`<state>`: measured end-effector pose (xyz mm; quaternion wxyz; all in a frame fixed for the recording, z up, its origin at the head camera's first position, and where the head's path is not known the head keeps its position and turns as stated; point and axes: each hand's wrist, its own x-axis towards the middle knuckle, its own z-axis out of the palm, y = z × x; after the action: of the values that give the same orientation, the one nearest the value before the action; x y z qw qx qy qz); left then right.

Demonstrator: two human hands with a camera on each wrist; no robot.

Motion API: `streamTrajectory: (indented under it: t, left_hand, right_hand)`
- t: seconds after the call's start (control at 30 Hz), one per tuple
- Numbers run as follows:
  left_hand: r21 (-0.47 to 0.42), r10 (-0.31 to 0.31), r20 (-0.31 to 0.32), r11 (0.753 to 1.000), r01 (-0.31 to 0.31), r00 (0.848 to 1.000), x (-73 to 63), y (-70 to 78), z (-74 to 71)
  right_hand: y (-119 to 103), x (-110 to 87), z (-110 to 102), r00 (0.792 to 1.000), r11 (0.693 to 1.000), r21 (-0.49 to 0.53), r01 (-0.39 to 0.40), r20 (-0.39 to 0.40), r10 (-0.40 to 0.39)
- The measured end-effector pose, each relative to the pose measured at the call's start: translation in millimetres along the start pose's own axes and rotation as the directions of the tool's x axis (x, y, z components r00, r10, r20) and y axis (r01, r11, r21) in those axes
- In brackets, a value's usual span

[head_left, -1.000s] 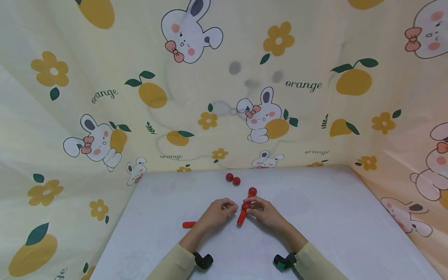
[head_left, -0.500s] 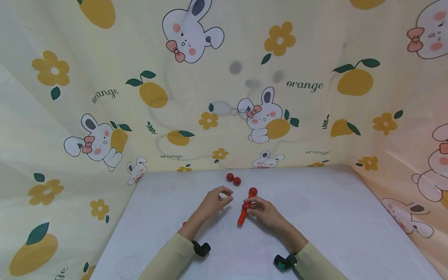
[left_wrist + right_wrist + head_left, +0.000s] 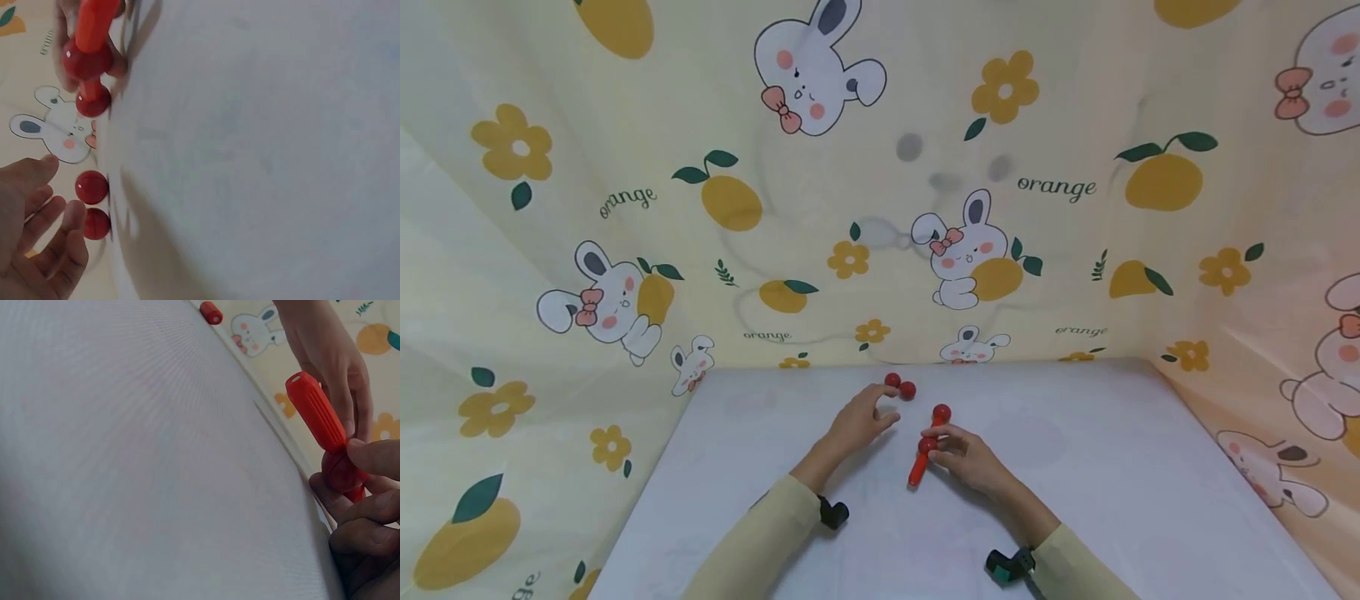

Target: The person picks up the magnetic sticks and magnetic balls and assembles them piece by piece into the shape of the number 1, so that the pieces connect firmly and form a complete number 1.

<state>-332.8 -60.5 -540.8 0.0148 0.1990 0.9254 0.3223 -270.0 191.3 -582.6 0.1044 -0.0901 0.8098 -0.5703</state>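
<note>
My right hand (image 3: 972, 463) pinches a red ball (image 3: 927, 446) between thumb and fingers. From that ball a ridged orange-red stick (image 3: 917, 471) points toward me, also clear in the right wrist view (image 3: 315, 412). On the far side a second stick, partly behind my fingers, ends in another red ball (image 3: 942, 412). My left hand (image 3: 856, 422) holds nothing; its thumb and fingers are spread apart. Its fingertips are close to two loose red balls (image 3: 907, 390) (image 3: 92, 187) at the table's back. One finger overlaps a ball in the left wrist view; I cannot tell whether they touch.
A separate short red stick (image 3: 211, 312) lies on the white table (image 3: 1075, 500), hidden behind my left arm in the head view. A patterned cloth (image 3: 820, 208) stands behind the table and along both sides. Each wrist wears a black camera (image 3: 1009, 565).
My left hand has moved away from the joined pieces, forward and left to the loose balls, and its fingers have spread. My right hand keeps its pinch, almost in place.
</note>
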Motion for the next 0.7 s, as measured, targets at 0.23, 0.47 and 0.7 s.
streamTrajectory:
  t: [0.23, 0.47, 0.7]
  left_hand:
    - [0.030, 0.021, 0.036, 0.999, -0.022, 0.999, 15.4, -1.7, 0.2]
    - [0.099, 0.041, 0.044, 0.994, -0.045, 0.998, 29.9, -4.1, 2.6]
    - [0.146, 0.048, 0.070, 0.987, -0.058, 0.996, 41.3, -2.3, 4.9]
  right_hand:
    - [0, -1.0, -1, 1.000, 1.000, 0.006, -0.021, -0.009, 0.021]
    - [-1, -1.6, -1, 1.000, 1.000, 0.009, -0.010, -0.002, 0.010]
    - [-2, -0.9, -1, 0.999, 0.999, 0.009, -0.041, -0.005, 0.041]
